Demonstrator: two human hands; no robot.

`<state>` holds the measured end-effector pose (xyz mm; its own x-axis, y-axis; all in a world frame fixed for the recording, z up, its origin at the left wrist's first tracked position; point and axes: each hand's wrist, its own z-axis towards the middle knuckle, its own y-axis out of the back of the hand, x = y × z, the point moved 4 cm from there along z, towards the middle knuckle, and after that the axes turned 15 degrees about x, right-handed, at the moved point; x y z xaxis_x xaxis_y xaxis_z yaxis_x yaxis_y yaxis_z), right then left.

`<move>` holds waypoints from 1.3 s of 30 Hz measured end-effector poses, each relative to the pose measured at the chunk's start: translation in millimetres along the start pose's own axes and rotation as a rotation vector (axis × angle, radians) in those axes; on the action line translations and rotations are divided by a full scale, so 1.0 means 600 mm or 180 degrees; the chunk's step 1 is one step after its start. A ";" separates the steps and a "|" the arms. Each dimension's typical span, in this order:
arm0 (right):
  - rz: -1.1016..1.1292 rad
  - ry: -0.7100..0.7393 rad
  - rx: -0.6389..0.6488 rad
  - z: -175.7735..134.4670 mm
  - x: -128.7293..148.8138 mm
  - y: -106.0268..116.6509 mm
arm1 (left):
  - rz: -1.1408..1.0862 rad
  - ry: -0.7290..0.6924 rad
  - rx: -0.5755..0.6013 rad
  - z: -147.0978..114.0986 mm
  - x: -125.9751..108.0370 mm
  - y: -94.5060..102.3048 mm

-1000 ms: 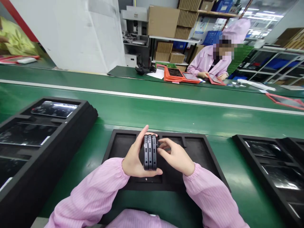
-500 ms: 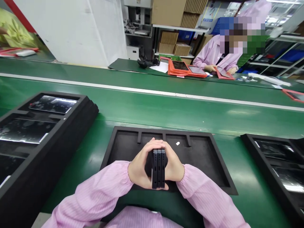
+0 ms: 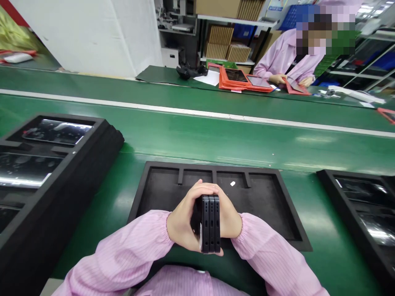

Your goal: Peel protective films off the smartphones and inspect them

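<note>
Three dark smartphones [image 3: 211, 224] stand on edge, pressed side by side, with their port ends facing me. My left hand [image 3: 184, 224] wraps round the stack from the left, its fingers over the top and bottom edges. From the other side my right hand [image 3: 228, 216] closes on the same stack; most of its fingers are hidden behind the phones. Both hands are above a black foam tray [image 3: 259, 205], which lies under them with a small white paper piece [image 3: 233, 183] inside.
Stacked black foam trays [image 3: 92, 164] holding phones stand at the left. Another foam tray [image 3: 331, 185] with phones is at the right. Across the green bench [image 3: 185, 131], a co-worker [image 3: 277, 53] in pink handles a red-framed piece beside several red-cased devices [image 3: 234, 82].
The phone stack and both hands have shifted slightly right and nearer to me. The phones' left side shows a little more. My view has tilted down slightly.
</note>
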<state>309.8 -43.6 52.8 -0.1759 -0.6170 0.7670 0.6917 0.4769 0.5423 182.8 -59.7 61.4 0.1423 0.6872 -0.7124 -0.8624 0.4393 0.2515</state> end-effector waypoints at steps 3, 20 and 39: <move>0.0019 0.0187 -0.0050 0.001 -0.001 0.000 | 0.0160 -0.0204 0.0021 0.001 0.004 0.000; 0.0277 -0.0016 -0.0114 -0.009 -0.007 -0.010 | 0.0319 -0.0032 0.0072 0.001 -0.001 -0.002; 0.0133 0.0146 -0.0025 -0.007 0.001 -0.009 | 0.0022 -0.0167 -0.0081 0.007 -0.010 -0.009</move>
<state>308.9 -49.1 48.9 -0.1144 -0.6248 0.7723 0.7032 0.4982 0.5072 188.4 -63.8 67.1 0.1610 0.7197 -0.6753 -0.8755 0.4201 0.2389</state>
